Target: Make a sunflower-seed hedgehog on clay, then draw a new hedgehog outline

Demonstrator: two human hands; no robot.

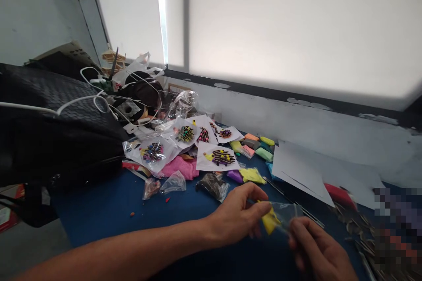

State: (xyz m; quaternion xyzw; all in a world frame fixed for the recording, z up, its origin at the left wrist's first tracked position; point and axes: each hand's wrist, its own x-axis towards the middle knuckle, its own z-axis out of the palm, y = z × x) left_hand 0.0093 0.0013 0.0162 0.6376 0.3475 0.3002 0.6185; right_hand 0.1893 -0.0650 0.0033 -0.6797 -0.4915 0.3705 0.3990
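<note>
Left hand (232, 215): I am holding it in a narrow pinch on the clear bag (287, 211), beside the yellow lump (271, 220); whether the thumb is pressing bare lump or film, I cannot tell.

Right hand (314, 241): I am keeping its fingers closed on the bag's opposite end, slightly blurred.

Yellow lump: sitting between the hands, above the blue tabletop (99, 215), appearing soft and clay-like, irregular in outline.

Handling note: I am judging a light, level grip best, drawing the film taut without squeezing the lump or tearing the plastic.

Materials, nearby:
- dark packet (213, 185), crinkled film, shining;
- yellow packet (252, 175), flattish, wrinkled;
- pink mass (181, 167), lying broad and rumpled;
- hedgehog picture (219, 156), raised dark strips spreading over white paper;
- pale green block (264, 154), rounded oblong;
- white sheets (296, 171), smooth, overlapping;
- slim rods (280, 191), metallic-looking, lying beside the sheets.
</note>
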